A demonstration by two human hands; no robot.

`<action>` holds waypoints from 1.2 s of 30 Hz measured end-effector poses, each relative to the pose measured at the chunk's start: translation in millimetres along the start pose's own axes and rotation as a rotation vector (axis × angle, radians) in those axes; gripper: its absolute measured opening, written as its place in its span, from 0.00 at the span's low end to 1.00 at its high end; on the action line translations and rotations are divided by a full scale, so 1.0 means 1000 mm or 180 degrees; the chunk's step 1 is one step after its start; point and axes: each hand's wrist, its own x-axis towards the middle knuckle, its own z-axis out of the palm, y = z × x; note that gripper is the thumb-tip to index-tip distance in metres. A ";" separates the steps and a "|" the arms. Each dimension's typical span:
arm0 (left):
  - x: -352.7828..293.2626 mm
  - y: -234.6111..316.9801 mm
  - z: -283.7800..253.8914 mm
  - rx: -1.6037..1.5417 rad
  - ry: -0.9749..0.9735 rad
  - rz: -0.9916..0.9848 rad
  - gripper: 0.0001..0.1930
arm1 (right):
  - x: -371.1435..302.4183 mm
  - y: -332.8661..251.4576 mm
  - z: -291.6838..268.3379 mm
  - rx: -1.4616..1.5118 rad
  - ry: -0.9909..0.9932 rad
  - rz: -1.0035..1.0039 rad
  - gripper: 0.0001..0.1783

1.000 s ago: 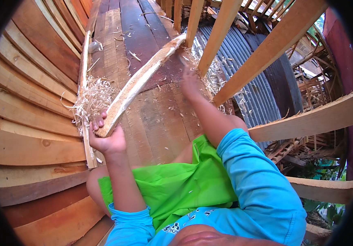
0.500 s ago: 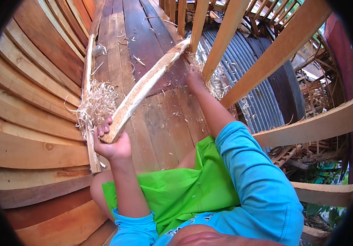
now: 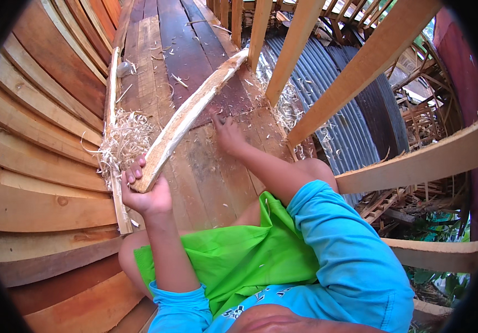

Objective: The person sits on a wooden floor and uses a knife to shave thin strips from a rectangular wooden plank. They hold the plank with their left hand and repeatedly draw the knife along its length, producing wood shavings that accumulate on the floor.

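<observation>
Head view: your left hand [image 3: 149,193] is wrapping its fingers round the near end of the pale wooden strip [image 3: 188,111], seemingly steadying it, far end apparently bracing against a railing slat [image 3: 258,36]. Right of it, your right hand [image 3: 229,135] is half-curling; cannot tell if holding anything.

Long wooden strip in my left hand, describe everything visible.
The long wooden strip looks raw and slightly bowed, with a rough tan face, creamy side and darker patch toward its far end. It slants over the floorboards, near end in your left-hand grip, far end beside a wooden slat; contact unclear.
</observation>
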 end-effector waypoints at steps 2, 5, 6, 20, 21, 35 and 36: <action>0.000 0.001 0.001 -0.0008 0.0068 0.0035 0.12 | -0.017 -0.009 0.001 -0.0137 -0.0452 -0.0571 0.50; 0.002 0.004 0.002 -0.0096 0.0181 0.0044 0.11 | -0.037 -0.003 -0.018 -0.0508 -0.1145 0.0710 0.51; 0.000 -0.005 0.007 -0.0128 0.0194 -0.0020 0.11 | -0.027 0.026 -0.010 -0.0711 -0.1094 0.1588 0.51; 0.002 -0.012 0.013 -0.0311 0.0397 -0.0052 0.11 | 0.003 0.103 0.064 -0.1546 -0.1629 0.2045 0.41; 0.004 -0.004 0.010 -0.0278 0.0385 0.0023 0.10 | 0.002 0.089 0.060 -0.1589 -0.1316 0.2562 0.38; -0.001 -0.009 0.023 -0.0152 0.0604 0.0076 0.10 | -0.001 0.081 0.058 -0.1295 -0.0899 0.3198 0.40; -0.002 -0.010 0.023 -0.0143 0.0546 0.0065 0.10 | -0.003 0.074 0.052 -0.1381 -0.0973 0.2620 0.42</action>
